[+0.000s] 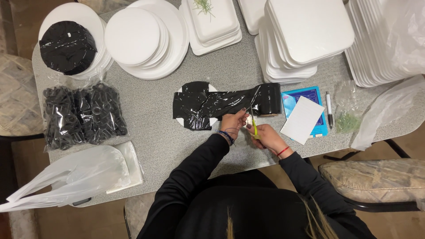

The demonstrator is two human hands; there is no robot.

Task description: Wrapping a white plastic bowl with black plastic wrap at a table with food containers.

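Two hands are working right at the near edge of the speckled grey table (pixel 155 146), and we're looking straight down at them. Our left hand (pixel 233 121) is pinching the edge of the shiny black plastic film (pixel 221 102), fingers closed on it, while our right hand (pixel 265 136) is closed around the yellow-handled scissors (pixel 253 124), blades pointing up into the film.

That film is running from the black roll (pixel 269 99) leftwards over a white round foam disc (pixel 193 106), which is lying flat in the middle of the table. The disc is looking mostly covered already, with just bits of white peeking out at the rim, so we're reckoning the wrapping is largely on and the strip is not yet cut free of the roll.

As for progress overall, one black-wrapped disc (pixel 67 47) is sitting on a stack at far left, and next to it a stack of bare white round discs (pixel 139 37) is waiting, so we're guessing plenty is left. Bags of black ring-shaped pieces (pixel 82 116) are lying untouched to the left, plus a white card (pixel 302 119) and a pen (pixel 329 108) off to the right.
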